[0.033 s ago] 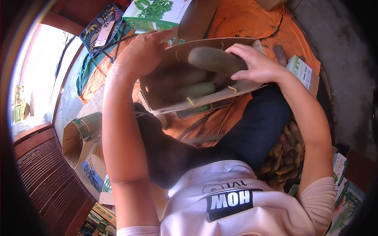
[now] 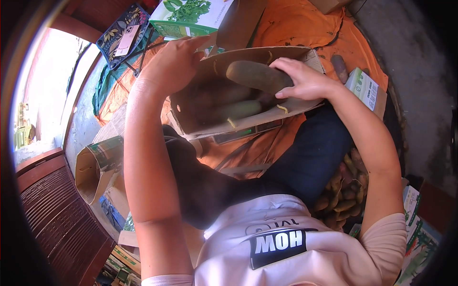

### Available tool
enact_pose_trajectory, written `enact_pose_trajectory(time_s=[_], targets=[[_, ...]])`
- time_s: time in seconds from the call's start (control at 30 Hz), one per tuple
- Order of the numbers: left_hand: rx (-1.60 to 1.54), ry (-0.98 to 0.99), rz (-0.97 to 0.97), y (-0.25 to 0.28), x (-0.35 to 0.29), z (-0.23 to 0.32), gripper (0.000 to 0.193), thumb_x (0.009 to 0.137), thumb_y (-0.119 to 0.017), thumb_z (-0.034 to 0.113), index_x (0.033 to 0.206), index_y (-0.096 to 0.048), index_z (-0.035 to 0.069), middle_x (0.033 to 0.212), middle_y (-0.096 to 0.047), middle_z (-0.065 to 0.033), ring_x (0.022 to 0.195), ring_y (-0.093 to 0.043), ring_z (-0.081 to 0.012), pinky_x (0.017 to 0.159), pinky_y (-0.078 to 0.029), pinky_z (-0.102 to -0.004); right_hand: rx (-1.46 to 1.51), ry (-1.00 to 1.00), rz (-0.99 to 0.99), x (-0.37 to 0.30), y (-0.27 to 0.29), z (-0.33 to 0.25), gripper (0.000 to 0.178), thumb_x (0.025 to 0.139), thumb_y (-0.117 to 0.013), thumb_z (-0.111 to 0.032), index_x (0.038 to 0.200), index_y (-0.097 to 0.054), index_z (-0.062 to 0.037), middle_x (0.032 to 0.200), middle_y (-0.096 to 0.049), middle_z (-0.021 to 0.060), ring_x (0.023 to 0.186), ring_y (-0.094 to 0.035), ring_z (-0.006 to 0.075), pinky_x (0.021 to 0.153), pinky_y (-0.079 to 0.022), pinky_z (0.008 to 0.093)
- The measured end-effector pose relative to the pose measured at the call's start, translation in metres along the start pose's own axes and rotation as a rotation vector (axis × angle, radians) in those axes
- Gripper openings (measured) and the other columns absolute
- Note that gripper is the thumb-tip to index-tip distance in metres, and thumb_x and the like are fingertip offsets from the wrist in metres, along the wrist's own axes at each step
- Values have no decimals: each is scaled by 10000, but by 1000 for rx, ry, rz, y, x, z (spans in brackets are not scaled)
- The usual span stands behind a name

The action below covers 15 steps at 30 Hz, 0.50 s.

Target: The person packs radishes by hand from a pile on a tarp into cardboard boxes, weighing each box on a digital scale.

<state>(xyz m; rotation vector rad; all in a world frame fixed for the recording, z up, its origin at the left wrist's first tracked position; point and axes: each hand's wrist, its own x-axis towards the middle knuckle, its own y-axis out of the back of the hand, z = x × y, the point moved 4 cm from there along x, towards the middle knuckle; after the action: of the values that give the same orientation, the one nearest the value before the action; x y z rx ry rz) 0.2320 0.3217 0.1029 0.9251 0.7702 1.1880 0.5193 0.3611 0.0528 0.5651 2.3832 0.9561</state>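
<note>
An open cardboard box (image 2: 305, 102) with yellow cord loops is tilted in front of me, above my legs. My right hand (image 2: 303, 78) comes over its right end and is closed around one end of a long, thick, brownish-green gourd (image 2: 253, 75), which is held at the box's mouth. Several more gourds (image 2: 238, 109) lie in the shadowed inside, one of them greener. At the box's far left corner is my left hand (image 2: 171, 64), its fingers curled at the rim and one finger stretched out to the right. The box's left edge is partly hidden behind that hand.
A white-and-green printed carton (image 2: 191, 16) stands beyond the box. A phone (image 2: 126, 40) lies on a patterned folding stool (image 2: 114, 52). Orange sheeting (image 2: 296, 28) covers the floor. Brownish produce (image 2: 346, 195) is piled by my right leg, and another carton (image 2: 98, 162) lies at left.
My right hand has shifted slightly left with the gourd, which now lies a little flatter. The left hand and the box have barely moved.
</note>
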Motion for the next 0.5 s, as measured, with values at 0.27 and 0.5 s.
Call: enact_pose_trajectory(time_s=[0.27, 0.5], targets=[[57, 2, 1, -1, -2, -1, 404, 1030, -578, 197, 1432, -600, 161, 1287, -675, -196, 1226, -585, -401, 1054, -472, -480, -151, -324, -275, 34, -65, 77, 655, 824, -819, -230, 1346, -520, 29, 1339, -587, 223, 1311, -530, 399, 1116, -426, 435], [74, -101, -8, -14, 1, -9, 404, 1046, -560, 206, 1449, -588, 198, 1304, -670, -195, 1224, -592, -418, 1050, -473, -485, -357, -564, -226, 40, -84, 96, 636, 882, -777, -239, 1387, -486, 16, 1364, -593, 245, 1312, -561, 400, 1078, -486, 458]])
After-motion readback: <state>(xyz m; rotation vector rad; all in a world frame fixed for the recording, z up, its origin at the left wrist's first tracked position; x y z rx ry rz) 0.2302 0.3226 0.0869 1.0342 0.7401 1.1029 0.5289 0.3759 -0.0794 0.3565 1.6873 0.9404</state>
